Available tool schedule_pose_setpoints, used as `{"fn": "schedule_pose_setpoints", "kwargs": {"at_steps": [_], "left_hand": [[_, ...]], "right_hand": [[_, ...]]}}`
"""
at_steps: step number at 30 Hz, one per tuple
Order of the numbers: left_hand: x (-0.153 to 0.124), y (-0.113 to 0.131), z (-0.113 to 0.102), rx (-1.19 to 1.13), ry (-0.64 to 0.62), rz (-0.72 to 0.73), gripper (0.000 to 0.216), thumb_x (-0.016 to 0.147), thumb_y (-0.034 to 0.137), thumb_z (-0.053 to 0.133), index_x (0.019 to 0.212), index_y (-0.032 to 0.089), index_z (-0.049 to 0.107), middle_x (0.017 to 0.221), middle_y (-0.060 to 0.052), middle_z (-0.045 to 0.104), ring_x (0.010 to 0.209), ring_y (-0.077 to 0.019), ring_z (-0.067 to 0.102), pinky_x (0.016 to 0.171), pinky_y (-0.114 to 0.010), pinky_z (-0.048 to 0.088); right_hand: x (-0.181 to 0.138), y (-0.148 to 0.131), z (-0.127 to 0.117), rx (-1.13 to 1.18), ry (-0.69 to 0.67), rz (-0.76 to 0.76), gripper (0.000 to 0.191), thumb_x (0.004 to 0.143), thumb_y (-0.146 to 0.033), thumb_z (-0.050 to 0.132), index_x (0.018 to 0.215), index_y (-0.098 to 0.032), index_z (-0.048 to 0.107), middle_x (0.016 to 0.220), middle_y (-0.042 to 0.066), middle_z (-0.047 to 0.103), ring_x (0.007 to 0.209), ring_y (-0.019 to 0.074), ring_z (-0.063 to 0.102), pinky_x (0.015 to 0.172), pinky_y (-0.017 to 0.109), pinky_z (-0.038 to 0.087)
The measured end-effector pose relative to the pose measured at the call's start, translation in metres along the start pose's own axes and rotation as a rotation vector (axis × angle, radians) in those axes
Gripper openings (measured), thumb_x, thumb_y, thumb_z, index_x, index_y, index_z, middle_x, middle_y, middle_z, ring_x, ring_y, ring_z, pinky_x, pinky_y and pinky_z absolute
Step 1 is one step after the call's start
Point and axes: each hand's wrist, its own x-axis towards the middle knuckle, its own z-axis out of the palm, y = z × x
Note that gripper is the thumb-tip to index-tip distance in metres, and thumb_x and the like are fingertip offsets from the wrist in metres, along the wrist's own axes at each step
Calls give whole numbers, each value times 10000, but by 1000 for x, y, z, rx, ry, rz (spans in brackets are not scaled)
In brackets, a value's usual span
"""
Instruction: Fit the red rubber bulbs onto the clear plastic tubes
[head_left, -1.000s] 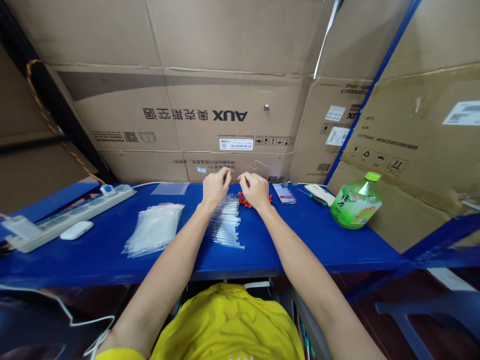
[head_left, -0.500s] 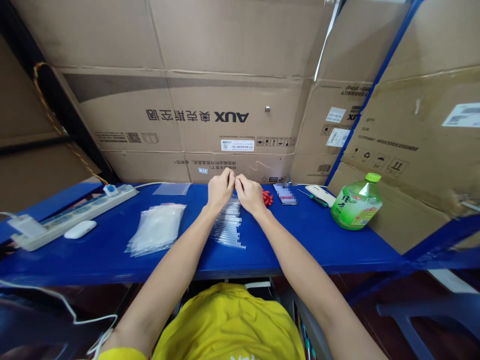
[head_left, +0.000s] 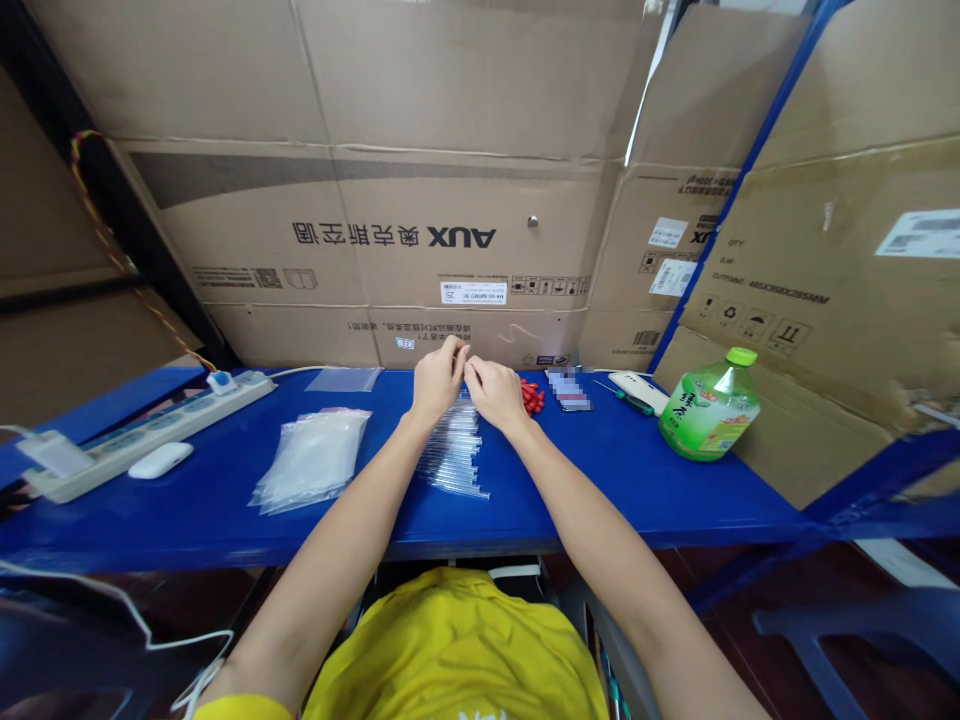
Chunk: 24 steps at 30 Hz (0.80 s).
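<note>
My left hand (head_left: 439,376) and my right hand (head_left: 495,389) meet over the far part of the blue table, fingertips pinched close together. Whatever lies between the fingers is hidden or too small to make out. Beneath and in front of the hands is a row of clear thin tubes (head_left: 454,455), lying side by side. Just right of my right hand sits a small heap of red pieces (head_left: 532,397), partly covered by that hand.
Clear plastic bags (head_left: 311,458) are stacked on the left, with another flat bag (head_left: 343,380) behind. A power strip (head_left: 161,425) and a white case (head_left: 160,459) lie farther left. Rightward are a phone (head_left: 568,390), a screwdriver (head_left: 634,402) and a green bottle (head_left: 709,408). Cardboard (head_left: 450,180) walls the back.
Both hands stay together and have shifted very slightly left, the right one closing in on the left. The view has moved a little; the objects on the table lie as before.
</note>
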Motion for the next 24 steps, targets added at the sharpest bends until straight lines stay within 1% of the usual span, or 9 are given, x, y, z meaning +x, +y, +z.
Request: {"fn": "schedule_pose_setpoints", "kwargs": {"at_steps": [2, 3, 8, 13, 16, 20, 24], "left_hand": [[-1, 2, 0, -48, -5, 1, 250, 1048, 312, 435, 1204, 219, 606, 934, -66, 745, 814, -216, 681, 715, -273, 387], [-1, 3, 0, -62, -13, -5, 263, 1044, 293, 429, 1228, 219, 602, 938, -64, 746, 815, -214, 682, 723, -273, 396], [-3, 8, 0, -129, -37, -19, 299, 1048, 287, 376, 1126, 205, 653, 858, -49, 717, 750, -192, 651, 703, -268, 401], [-5, 5, 1, -271, -25, 25, 287, 1041, 291, 371, 1041, 212, 647, 816, -24, 681, 746, -186, 638, 727, -274, 422], [-6, 3, 2, -338, -42, 42, 289, 1047, 319, 365, 1021, 219, 635, 804, -15, 672, 736, -185, 632, 721, -275, 429], [-6, 2, 2, -346, -69, 17, 350, 1064, 389, 336, 1001, 224, 637, 770, -14, 670, 718, -191, 633, 716, -281, 440], [-7, 2, 1, -286, -82, 11, 478, 1088, 457, 235, 1003, 221, 642, 787, -30, 687, 750, -203, 644, 724, -287, 439]], "right_hand": [[0, 0, 1, -5, -2, 4, 308, 1078, -307, 381, 887, -234, 611, 895, 41, 751, 799, 201, 661, 650, 290, 287], [0, 0, 1, -6, -2, 6, 310, 1079, -303, 375, 887, -233, 609, 895, 42, 751, 798, 202, 661, 649, 290, 285], [-2, -1, 1, -1, -15, 24, 342, 1095, -326, 335, 931, -229, 618, 869, 42, 744, 769, 205, 658, 644, 289, 277], [-3, -3, -2, 38, -42, 49, 361, 1106, -367, 310, 1013, -228, 630, 877, 44, 748, 786, 212, 670, 654, 281, 282], [-4, -5, -2, 59, -51, 58, 379, 1107, -394, 301, 1043, -230, 637, 872, 46, 750, 792, 223, 675, 658, 278, 287], [-5, -6, -3, 93, -44, 57, 386, 1103, -423, 304, 1085, -235, 640, 856, 42, 743, 800, 233, 675, 664, 278, 303], [-6, -7, -4, 113, -8, 22, 385, 1101, -446, 308, 1158, -236, 625, 907, 44, 732, 853, 229, 661, 705, 274, 341]]}}
